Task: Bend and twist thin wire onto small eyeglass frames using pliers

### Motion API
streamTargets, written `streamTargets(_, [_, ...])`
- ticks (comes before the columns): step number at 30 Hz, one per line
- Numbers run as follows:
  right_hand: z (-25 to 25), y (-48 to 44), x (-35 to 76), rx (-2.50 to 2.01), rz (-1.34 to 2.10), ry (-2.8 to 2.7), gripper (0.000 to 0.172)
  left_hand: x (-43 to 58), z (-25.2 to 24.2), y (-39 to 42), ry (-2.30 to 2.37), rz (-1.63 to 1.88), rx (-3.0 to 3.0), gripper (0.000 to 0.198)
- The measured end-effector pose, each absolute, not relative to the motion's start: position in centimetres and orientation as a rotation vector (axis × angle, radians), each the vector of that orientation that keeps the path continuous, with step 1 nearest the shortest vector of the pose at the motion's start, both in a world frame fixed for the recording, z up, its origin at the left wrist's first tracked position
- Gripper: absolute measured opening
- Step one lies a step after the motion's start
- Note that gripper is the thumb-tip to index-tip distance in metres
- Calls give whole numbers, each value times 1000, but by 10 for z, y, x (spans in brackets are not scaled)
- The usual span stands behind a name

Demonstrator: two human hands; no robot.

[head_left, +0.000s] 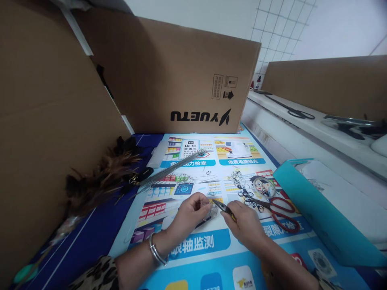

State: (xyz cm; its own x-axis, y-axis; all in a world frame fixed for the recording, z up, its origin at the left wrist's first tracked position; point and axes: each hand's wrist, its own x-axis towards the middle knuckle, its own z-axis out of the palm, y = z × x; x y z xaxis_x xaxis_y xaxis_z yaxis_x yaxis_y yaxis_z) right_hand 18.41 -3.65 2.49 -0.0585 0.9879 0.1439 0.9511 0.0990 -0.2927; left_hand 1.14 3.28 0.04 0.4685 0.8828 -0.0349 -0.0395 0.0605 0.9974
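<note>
Metal pliers [223,207] are resting in the right hand [246,221], whose fingers are wrapping round the handles; the nose is pointing left, and whether its jaws are meeting I cannot tell. Just beside that nose, the left hand [193,211] is pinching a small piece of thin wire [213,212], thumb and forefinger together on it — the piece is sitting near the middle of the worktop [105,225], above a printed sheet [208,259]. Silver-coloured bracelets [155,253] are circling the left wrist. Beyond the hands, a tangle of dark rings and wire [240,189] is lying on the sheet, and red-handled scissors [270,206] are lying next to it, towards the right edge. Along that edge a turquoise box [314,213] is standing. A bundle of straight wires [173,171] is slanting across the sheet's left side, while brown and black feathers [102,173] are spreading along the worktop's left edge. At the far edge a cardboard box [193,76] is standing upright, its lettering upside down.
</note>
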Motion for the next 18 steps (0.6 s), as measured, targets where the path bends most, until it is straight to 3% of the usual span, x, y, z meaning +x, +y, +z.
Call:
streamTargets(15, [18,-35,187,-1843,465,-2047,25,9,5,31,689,763,1182,16])
streamTargets(18, [20,-36,187,-1871,342,-2068,21,8,5,31,676,752,1159,16])
